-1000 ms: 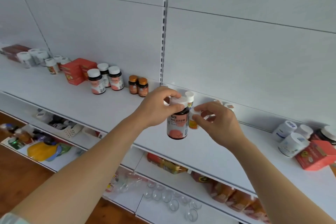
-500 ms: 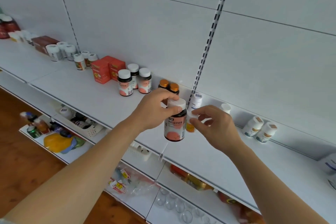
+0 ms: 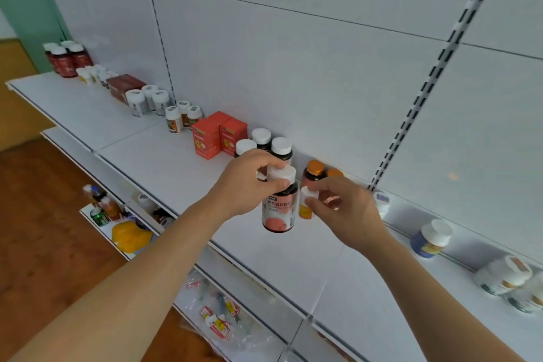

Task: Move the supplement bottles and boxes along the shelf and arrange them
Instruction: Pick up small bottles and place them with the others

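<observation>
L hand still grips dark bottle by cap, now carried left beside matching bottles; R hand pinches small bottle; placement likely next.

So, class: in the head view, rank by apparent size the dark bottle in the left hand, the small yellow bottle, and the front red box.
1. Dark bottle, though nearness inflates it.
2. Red box.
3. Yellow bottle.

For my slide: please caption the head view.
Left hand carries a pink-label bottle; right hand pinches a small yellow bottle.
</observation>
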`<state>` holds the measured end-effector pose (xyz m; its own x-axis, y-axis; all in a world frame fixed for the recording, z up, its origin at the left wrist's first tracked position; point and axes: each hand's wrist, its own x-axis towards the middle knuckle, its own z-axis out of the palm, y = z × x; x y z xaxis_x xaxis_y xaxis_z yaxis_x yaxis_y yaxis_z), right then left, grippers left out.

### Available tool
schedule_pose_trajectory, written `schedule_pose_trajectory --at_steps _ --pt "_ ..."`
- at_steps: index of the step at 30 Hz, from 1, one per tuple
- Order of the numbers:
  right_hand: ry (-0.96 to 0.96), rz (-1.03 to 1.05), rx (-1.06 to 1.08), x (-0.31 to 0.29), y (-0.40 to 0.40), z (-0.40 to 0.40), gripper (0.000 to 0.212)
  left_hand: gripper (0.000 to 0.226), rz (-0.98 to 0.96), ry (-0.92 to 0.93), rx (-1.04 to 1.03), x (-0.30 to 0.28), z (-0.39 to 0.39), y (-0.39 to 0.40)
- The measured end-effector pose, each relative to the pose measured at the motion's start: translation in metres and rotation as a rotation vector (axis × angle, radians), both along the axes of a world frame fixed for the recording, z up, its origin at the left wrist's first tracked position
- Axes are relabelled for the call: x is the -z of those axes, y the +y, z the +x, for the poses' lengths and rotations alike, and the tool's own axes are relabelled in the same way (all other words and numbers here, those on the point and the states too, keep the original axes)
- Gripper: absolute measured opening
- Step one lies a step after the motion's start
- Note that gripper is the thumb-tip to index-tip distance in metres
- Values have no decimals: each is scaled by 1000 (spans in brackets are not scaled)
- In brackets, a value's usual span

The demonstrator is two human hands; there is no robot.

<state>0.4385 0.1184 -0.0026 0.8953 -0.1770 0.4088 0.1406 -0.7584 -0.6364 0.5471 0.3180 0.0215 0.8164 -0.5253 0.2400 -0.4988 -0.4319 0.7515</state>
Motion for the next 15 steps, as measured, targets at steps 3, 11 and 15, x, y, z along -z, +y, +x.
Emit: schedule_pose_trajectory --at_steps 3,11,15 --pt "25 -9 23 3 13 19 17 35 23 -24 23 3 27 13" --pt "38 -57 170 13 55 45 18 39 18 -91 240 13 93 27" --pt "55 -57 273 24 72 38 19 35 46 -127 332 14 110 21"
